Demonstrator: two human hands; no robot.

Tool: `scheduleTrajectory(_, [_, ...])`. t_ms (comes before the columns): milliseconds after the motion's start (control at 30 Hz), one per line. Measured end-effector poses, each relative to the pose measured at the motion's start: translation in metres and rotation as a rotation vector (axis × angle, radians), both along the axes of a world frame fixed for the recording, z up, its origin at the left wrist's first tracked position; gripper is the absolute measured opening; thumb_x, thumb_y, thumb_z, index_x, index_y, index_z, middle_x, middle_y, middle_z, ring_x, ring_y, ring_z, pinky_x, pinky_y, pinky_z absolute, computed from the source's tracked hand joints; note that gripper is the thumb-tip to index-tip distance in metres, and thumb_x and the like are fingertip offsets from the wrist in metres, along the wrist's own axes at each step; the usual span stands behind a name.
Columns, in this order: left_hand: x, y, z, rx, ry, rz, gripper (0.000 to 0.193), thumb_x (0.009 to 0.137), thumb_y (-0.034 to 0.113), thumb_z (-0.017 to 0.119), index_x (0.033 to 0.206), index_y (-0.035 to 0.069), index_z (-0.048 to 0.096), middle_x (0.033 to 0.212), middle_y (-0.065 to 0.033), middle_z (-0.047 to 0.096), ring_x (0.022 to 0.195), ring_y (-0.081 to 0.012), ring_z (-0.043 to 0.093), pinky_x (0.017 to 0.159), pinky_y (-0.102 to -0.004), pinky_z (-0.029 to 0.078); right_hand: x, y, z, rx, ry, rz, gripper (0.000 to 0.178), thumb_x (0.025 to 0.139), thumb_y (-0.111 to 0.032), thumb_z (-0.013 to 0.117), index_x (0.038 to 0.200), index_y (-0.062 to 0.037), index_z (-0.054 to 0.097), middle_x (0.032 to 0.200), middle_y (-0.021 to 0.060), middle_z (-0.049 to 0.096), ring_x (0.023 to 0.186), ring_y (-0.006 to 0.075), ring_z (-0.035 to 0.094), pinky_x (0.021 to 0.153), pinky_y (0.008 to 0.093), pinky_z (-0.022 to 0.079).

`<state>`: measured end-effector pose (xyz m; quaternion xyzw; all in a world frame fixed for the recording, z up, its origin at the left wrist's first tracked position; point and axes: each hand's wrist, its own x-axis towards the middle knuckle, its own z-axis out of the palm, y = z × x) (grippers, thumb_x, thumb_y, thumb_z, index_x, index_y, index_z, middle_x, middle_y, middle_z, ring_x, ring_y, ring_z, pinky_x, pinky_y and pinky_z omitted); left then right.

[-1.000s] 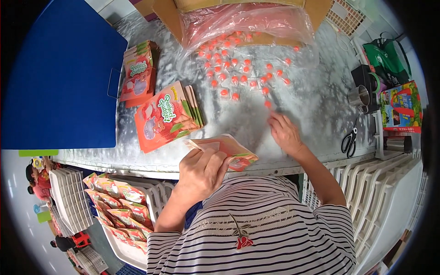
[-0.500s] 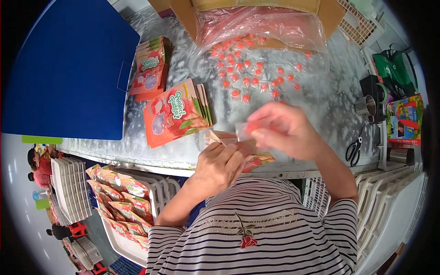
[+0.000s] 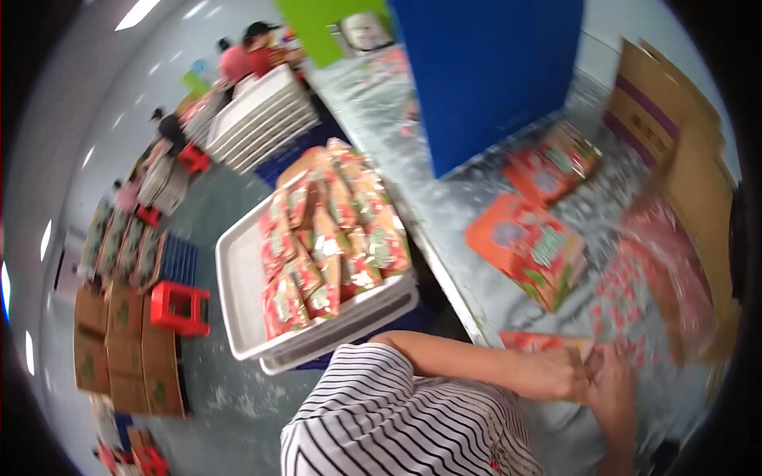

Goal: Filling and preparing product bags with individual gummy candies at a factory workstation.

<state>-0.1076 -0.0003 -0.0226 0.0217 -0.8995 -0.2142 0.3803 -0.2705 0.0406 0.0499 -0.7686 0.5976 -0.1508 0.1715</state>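
A red pouch point(image 3: 525, 340) lies along the table's near edge under my two hands, which meet at one end of it. My left hand point(image 3: 557, 374) is closed on that end, its forearm reaching across from my striped sleeve. Against it, my right hand point(image 3: 613, 385) has its fingers closed at the same end; blur hides the finer detail. Beyond them is a stack of flat red pouches point(image 3: 530, 247), with a second stack point(image 3: 554, 164) farther back. Small red wrapped candies point(image 3: 617, 295) are scattered right of the nearer stack.
On my left, a white tray point(image 3: 238, 341) holds several filled pouches point(image 3: 319, 250). A blue panel point(image 3: 492, 79) stands on the table. At right are a clear plastic bag point(image 3: 673, 262) and a cardboard box point(image 3: 698, 151). Stacked trays point(image 3: 266, 119), a red stool point(image 3: 180, 308) and cartons point(image 3: 127, 349) occupy the floor side.
The view has swung left, bringing the tray of filled pouches toward the middle. My right hand, earlier raised with a candy packet, now rests against my left at the pouch; no candy shows in it.
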Motion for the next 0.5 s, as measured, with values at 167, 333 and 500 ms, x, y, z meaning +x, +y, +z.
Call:
scheduleTrajectory(167, [0.003,0.001,-0.006,-0.001,-0.032,0.169,0.018,0.07,0.017,0.063,0.073,0.001,0.055,0.071,-0.0146,0.056,0.067,-0.032,0.059,0.065,-0.0429,0.044,-0.006,-0.03,-0.004,-0.001,-0.006,0.141,0.02,0.079,-0.01,0.062,0.094,0.0003,0.052,0.09,0.0206,0.057,0.087,0.0403,0.056,0.076,0.047,0.043])
scheduleTrajectory(333, [0.01,-0.004,-0.006,0.004,-0.025,0.289,0.021,0.07,0.02,0.063,0.073,0.001,0.056,0.074,-0.015,0.057,0.067,-0.034,0.059,0.062,-0.0443,0.044,0.002,-0.067,-0.029,-0.002,-0.201,0.022,0.03,0.093,-0.029,0.057,0.09,0.0014,0.055,0.089,0.0177,0.058,0.082,0.034,0.057,0.075,0.0437,0.042])
scheduleTrajectory(500, [0.017,-0.008,-0.012,0.073,0.053,0.415,0.02,0.077,0.018,0.063,0.071,-0.001,0.056,0.069,-0.018,0.059,0.067,-0.0371,0.061,0.06,-0.0454,0.047,0.028,-0.064,0.001,0.105,0.058,0.128,0.041,0.1,-0.03,0.043,0.109,0.0065,0.06,0.104,0.0265,0.062,0.097,0.0416,0.056,0.087,0.0434,0.044])
